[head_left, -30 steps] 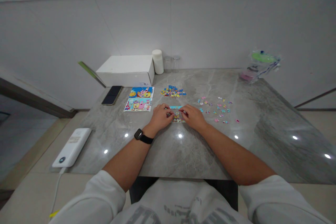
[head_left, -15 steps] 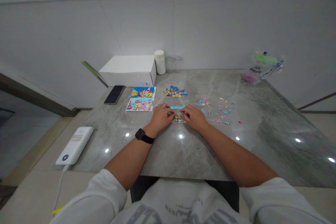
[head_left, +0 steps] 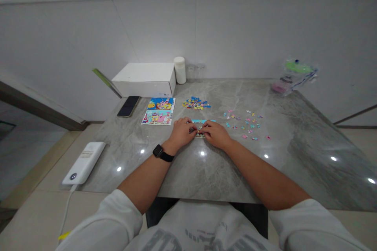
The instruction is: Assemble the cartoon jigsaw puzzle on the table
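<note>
A small, partly assembled jigsaw puzzle (head_left: 200, 135) lies on the grey table, with a light blue strip along its far edge. My left hand (head_left: 184, 131), with a black watch on its wrist, rests at the puzzle's left side, fingers curled together. From the right, my right hand (head_left: 216, 133) reaches over the puzzle with its thumb and fingers bent inward. The fingertips of both hands nearly meet; whatever they pinch is too small to make out. Loose pieces (head_left: 248, 121) are scattered to the right. Beyond the puzzle is a heap of blue and yellow pieces (head_left: 196, 103).
Two cartoon picture cards (head_left: 157, 117) and a phone (head_left: 129, 106) lie left. Behind stand a white box (head_left: 144, 80), a white bottle (head_left: 180, 70) and clear glasses (head_left: 200, 73). A plastic bag (head_left: 290, 78) sits back right, a white power bank (head_left: 84, 163) front left.
My right hand has shifted slightly left over the puzzle, bringing its fingertips closer to my left hand's. More of the blue strip shows at the right.
</note>
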### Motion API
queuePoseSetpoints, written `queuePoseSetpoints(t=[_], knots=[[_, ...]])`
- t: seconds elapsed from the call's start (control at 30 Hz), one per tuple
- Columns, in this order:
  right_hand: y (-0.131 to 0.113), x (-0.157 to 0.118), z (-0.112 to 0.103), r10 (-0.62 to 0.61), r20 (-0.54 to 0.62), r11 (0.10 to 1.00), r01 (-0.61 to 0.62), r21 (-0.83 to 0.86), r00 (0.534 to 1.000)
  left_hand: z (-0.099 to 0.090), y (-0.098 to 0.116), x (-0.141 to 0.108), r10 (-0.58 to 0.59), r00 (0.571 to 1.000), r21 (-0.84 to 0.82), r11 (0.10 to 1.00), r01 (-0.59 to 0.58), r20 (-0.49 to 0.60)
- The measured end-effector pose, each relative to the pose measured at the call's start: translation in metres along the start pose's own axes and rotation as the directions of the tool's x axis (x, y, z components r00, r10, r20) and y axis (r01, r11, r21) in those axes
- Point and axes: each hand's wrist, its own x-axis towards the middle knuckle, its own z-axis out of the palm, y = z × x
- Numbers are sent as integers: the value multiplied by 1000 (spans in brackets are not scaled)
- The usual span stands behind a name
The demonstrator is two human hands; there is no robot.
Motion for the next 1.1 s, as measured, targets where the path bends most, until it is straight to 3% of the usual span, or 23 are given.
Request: queuePoseSetpoints(t=[0.57,1.1], knots=[[1,2,-4,25,-59,999,-23,33,998,0,3,-1,7,1000,30,1000,-7,12],[1,2,-2,45,-7,999,-45,16,999,1,4,-1,15,1000,28,1000,-15,5]])
